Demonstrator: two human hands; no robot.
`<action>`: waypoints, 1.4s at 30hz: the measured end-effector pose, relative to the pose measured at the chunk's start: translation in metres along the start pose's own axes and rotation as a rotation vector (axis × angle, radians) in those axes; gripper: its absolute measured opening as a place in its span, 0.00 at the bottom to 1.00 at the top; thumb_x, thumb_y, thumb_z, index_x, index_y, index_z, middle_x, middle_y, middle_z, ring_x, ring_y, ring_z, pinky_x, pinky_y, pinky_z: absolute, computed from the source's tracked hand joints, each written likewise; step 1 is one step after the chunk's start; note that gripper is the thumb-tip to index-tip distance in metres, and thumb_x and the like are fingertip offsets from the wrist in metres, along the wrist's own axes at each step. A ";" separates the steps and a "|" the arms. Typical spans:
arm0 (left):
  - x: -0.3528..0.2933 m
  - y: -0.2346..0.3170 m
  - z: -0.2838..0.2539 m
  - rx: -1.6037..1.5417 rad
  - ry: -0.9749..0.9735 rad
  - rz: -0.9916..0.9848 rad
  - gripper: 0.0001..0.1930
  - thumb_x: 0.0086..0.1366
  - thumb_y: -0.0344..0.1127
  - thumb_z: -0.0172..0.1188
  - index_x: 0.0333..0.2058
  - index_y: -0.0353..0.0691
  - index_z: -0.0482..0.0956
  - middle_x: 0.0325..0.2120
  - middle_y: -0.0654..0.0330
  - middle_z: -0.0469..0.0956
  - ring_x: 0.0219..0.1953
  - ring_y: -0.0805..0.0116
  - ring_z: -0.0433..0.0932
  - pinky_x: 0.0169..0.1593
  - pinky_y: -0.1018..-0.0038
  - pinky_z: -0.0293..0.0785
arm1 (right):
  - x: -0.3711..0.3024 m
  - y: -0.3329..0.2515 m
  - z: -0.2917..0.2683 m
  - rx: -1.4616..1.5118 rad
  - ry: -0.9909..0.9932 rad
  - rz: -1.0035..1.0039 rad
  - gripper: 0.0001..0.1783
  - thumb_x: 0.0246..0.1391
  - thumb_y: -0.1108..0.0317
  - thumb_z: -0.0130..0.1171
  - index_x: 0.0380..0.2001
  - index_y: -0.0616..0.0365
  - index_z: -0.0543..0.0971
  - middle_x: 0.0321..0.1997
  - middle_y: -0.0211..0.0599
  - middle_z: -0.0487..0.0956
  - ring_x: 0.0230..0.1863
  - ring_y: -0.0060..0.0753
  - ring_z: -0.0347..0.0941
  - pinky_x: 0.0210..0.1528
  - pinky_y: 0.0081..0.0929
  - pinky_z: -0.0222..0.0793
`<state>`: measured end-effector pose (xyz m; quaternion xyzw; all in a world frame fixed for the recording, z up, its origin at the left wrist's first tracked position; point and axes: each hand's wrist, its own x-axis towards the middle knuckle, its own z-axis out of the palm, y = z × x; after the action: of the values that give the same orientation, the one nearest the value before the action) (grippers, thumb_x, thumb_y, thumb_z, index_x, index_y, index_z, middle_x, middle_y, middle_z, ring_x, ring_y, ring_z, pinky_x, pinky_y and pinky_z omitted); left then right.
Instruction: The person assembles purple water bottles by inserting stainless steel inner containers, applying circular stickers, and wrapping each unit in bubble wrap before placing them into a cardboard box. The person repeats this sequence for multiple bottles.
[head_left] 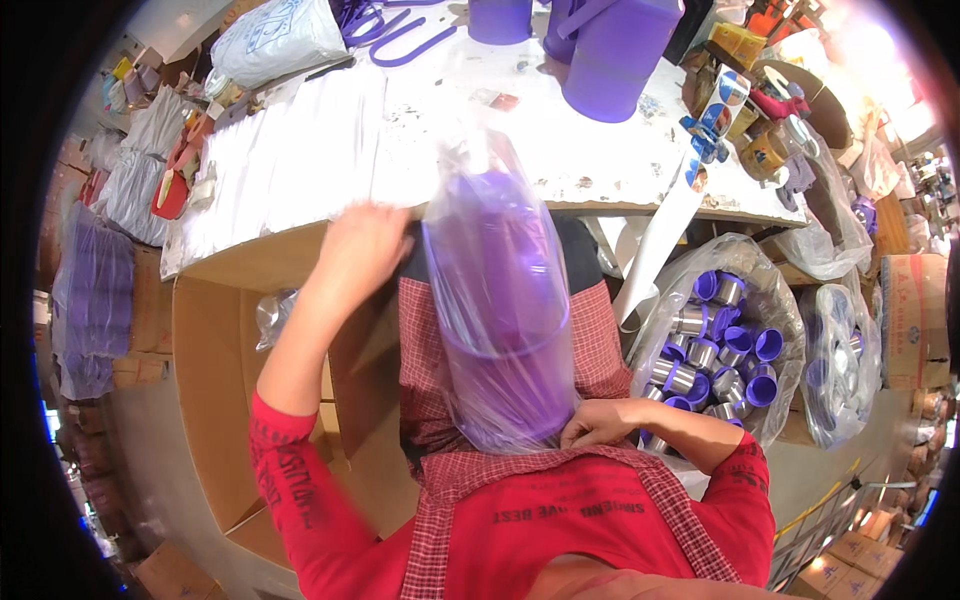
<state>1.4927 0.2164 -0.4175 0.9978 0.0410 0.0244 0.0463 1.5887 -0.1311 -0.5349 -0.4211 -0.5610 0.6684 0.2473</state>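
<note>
A tall purple plastic container (pixel 505 290) lies across my lap inside a clear plastic bag (pixel 550 395), its far end leaning toward the table edge. My right hand (pixel 597 422) is curled against the near end of the bag, fingers closed on the film. My left hand (pixel 365 245) is over the table's front edge, left of the bagged container and apart from it. Motion smears its fingers, so its grip does not show. Close by it on the table lies a spread of white sheets or bags (pixel 290 150).
A white worktable (pixel 600 160) carries purple pitchers (pixel 620 65), purple handles (pixel 410 40) and a filled white bag (pixel 278 42). An open cardboard box (pixel 215 400) stands to my left. At right, a plastic-lined container holds several purple-and-steel cups (pixel 705 355). A strip of labels (pixel 720 105) hangs nearby.
</note>
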 end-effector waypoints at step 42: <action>-0.282 -0.198 0.495 -1.151 -0.172 -1.605 0.31 0.56 0.63 0.61 0.38 0.36 0.83 0.29 0.54 0.83 0.34 0.64 0.81 0.38 0.66 0.76 | -0.061 -0.176 -0.433 -1.440 1.434 0.273 0.25 0.61 0.72 0.52 0.61 0.60 0.66 0.60 0.47 0.71 0.50 0.42 0.77 0.50 0.34 0.76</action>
<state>1.2225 0.3440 -0.9416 0.4980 0.6831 -0.0706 0.5295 1.9598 0.0977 -0.3557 -0.8305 -0.4965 -0.2133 0.1348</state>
